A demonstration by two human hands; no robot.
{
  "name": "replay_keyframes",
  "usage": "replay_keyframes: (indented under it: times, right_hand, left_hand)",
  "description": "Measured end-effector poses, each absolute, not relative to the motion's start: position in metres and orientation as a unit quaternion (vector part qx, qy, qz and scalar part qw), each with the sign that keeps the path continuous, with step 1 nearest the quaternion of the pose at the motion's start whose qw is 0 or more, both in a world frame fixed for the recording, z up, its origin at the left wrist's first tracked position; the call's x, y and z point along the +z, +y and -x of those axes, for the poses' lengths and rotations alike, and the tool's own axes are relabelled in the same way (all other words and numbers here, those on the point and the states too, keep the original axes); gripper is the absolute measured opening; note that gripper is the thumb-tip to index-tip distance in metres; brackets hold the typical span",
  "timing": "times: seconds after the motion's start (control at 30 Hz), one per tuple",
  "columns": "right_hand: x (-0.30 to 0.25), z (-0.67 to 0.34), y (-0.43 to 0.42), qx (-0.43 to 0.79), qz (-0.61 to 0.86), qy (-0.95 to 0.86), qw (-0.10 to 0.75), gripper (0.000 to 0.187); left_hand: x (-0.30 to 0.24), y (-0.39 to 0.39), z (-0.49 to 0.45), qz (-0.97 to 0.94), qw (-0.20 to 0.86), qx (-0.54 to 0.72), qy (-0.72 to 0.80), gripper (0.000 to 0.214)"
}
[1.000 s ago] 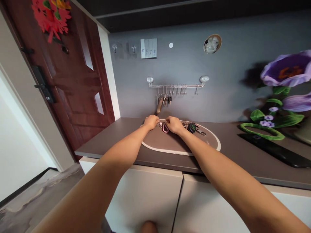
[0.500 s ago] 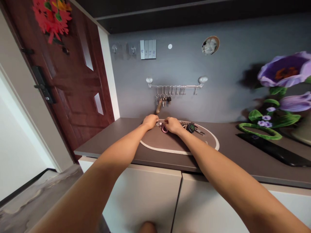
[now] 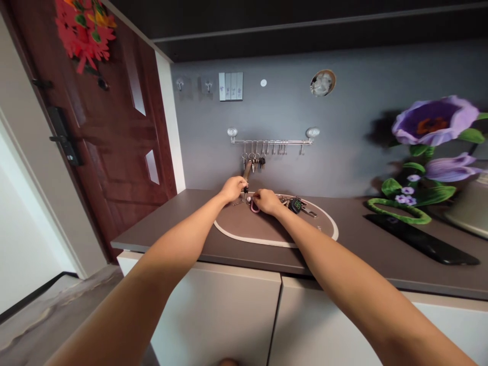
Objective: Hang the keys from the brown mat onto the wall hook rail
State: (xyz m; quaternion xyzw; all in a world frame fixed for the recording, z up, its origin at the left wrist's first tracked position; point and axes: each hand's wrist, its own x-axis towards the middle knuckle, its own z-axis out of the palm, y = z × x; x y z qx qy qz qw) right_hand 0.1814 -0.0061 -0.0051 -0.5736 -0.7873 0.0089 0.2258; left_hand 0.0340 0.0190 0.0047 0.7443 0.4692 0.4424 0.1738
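Note:
An oval brown mat with a cream rim lies on the dark countertop. My left hand is raised at the mat's far edge, its fingers pinched on a small dark key. A thin ring or chain trails below it. My right hand rests on a bunch of keys, its fingertips beside a pink loop strap. A black car key fob lies to the right of that hand. Its fingers partly hide the key rings.
A wall-mounted metal rail with hooks holds hanging keys just beyond my hands. A dark red door stands to the left. A flat black slab lies on the countertop to the right, below a floral wall picture.
My left hand has moved up and left, away from my right hand, carrying the small key. My right hand has shifted slightly. The view has tilted a little.

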Motion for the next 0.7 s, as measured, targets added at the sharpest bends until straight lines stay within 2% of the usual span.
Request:
replay_keyframes:
  times: [0.13,0.23,0.4,0.7]
  right_hand:
    - [-0.004,-0.180,-0.008,0.014,0.561,-0.775,0.290,0.028]
    - [-0.003,-0.180,-0.008,0.031,0.535,-0.757,0.374,0.030]
    - [-0.002,-0.180,-0.005,0.056,0.482,-0.737,0.470,0.022]
    - [-0.001,-0.183,-0.004,0.092,0.453,-0.718,0.521,0.017]
  left_hand:
    - [0.008,0.014,-0.036,-0.643,0.375,0.516,0.424,0.013]
    - [0.011,0.008,-0.038,-0.595,0.456,0.526,0.402,0.012]
    - [0.012,0.002,-0.040,-0.582,0.505,0.519,0.370,0.007]
    - [0.009,0.004,-0.045,-0.586,0.518,0.519,0.345,0.007]
